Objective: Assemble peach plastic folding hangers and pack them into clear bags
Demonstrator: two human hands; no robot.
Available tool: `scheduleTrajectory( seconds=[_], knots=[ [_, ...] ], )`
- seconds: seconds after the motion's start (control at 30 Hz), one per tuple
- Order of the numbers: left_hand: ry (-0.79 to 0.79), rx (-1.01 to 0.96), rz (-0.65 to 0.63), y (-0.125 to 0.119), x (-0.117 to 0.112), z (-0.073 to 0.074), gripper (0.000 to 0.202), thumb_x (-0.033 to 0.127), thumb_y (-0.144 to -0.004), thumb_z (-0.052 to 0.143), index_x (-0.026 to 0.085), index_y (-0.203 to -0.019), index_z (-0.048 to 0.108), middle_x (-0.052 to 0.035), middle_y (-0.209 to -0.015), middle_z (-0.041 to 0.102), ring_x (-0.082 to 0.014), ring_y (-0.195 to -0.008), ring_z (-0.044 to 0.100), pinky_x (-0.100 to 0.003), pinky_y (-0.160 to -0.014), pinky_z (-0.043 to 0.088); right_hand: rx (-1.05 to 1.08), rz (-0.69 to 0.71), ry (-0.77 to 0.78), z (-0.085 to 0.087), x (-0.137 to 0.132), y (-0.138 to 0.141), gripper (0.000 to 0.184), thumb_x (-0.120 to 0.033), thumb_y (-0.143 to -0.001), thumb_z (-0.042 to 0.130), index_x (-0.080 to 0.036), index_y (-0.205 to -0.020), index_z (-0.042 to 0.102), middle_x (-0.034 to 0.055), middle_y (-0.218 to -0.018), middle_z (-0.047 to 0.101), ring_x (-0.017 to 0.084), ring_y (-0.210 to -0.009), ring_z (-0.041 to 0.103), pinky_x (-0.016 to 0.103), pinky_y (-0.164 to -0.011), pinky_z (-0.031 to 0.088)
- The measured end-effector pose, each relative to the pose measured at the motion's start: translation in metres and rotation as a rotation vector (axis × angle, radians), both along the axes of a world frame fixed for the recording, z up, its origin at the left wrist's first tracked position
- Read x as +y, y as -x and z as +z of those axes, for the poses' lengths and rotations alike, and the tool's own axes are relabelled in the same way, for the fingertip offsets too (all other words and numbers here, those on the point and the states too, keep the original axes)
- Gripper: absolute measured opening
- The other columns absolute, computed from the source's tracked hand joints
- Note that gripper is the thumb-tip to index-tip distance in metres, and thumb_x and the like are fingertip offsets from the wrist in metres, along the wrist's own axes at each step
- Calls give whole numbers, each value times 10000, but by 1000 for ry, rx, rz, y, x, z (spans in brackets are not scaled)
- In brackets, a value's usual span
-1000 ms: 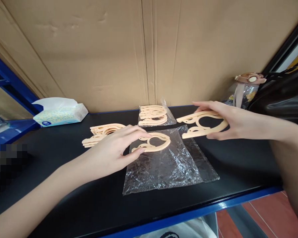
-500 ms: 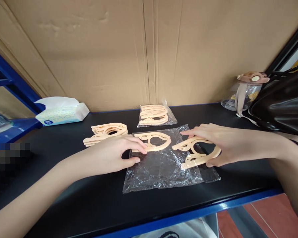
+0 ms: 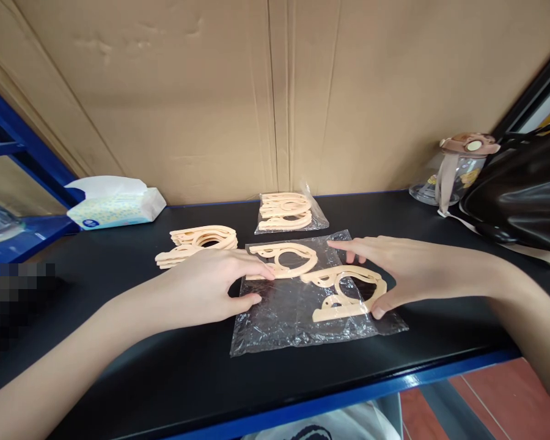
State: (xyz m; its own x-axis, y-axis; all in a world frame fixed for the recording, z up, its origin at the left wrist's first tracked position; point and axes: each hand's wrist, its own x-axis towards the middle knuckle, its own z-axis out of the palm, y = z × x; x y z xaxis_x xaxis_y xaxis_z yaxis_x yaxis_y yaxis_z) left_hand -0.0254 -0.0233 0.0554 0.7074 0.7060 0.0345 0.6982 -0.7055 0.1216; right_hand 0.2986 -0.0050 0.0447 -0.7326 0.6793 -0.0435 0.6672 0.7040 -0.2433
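A clear plastic bag [image 3: 297,318] lies flat on the black table [image 3: 165,366]. One peach plastic hanger piece [image 3: 282,260] rests on the bag's far left part. My left hand [image 3: 211,287] touches its left end, with thumb and fingers pinching at the bag's edge. My right hand [image 3: 394,269] grips a second peach hanger piece [image 3: 348,293] and holds it low on the bag, right of the first piece.
A loose stack of peach hanger pieces [image 3: 197,244] lies left of the bag. A bagged pack of them [image 3: 286,214] sits behind. A tissue pack [image 3: 114,205] is at far left. A bottle [image 3: 458,168] and black bag [image 3: 522,195] stand at right. Cardboard backs the table.
My right hand has brought its hanger piece down and leftward from mid-air onto the plastic bag, close to the first piece. My left hand has stayed at the bag's left edge.
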Motion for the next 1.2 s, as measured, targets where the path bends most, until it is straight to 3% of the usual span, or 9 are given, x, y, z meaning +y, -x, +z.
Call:
scheduleTrajectory(
  seconds=[0.17, 0.3, 0.4, 0.47, 0.6, 0.77, 1.2],
  knots=[
    [-4, -4, -20, 0, 0, 0, 397, 250, -827, 574, 375, -1201, 618, 69, -1198, 668, -190, -1040, 639, -299, -838, 509, 70, 28, 65, 3, 2, -4, 947, -387, -696, 745, -362, -1491, 231, 23, -1310, 587, 273, -1068, 622, 353, -780, 548],
    [38, 19, 22, 0, 1, 1, 388, 310, -848, 565, 417, -1220, 593, 91, -1188, 667, -196, -1042, 630, -296, -825, 491, 56, -33, 148, 6, -5, 12, 911, -483, -736, 692, -367, -1496, 202, 29, -1093, 644, 250, -914, 626, 360, -745, 517],
    [98, 39, 56, -1, 0, 4, 388, 453, -841, 587, 419, -1227, 590, 80, -1186, 665, -213, -1051, 619, -294, -822, 479, 61, -40, 228, 6, -9, 26, 920, -547, -741, 669, -352, -1501, 188, 16, -927, 617, 227, -813, 600, 332, -695, 482],
    [139, 44, 66, -2, -1, 7, 493, 556, -781, 633, 422, -1251, 568, 76, -1235, 637, -229, -1097, 593, -305, -865, 465, 81, -31, 268, 5, -9, 31, 927, -586, -742, 657, -359, -1501, 175, -2, -852, 593, 210, -755, 584, 311, -654, 461],
    [174, 63, 48, -7, -4, 7, 674, 599, -691, 705, 408, -1307, 507, 64, -1325, 560, -245, -1193, 518, -324, -946, 423, 127, 2, 350, 2, -5, 29, 928, -531, -759, 679, -385, -1499, 140, -22, -859, 590, 188, -768, 582, 306, -688, 460],
    [157, 96, 54, -11, -8, 6, 700, 583, -707, 699, 372, -1336, 475, 34, -1347, 526, -256, -1203, 494, -347, -966, 404, 188, 74, 464, 0, 0, 22, 866, -396, -832, 650, -383, -1504, 103, -22, -933, 618, 166, -836, 592, 306, -766, 473],
    [150, 89, 46, -9, -8, 3, 718, 590, -701, 702, 370, -1345, 472, 36, -1321, 531, -248, -1171, 502, -332, -948, 402, 168, 29, 199, -12, 4, 31, 819, -497, -788, 664, -342, -1476, 247, -36, -835, 604, 147, -717, 578, 275, -655, 447]
  ],
)
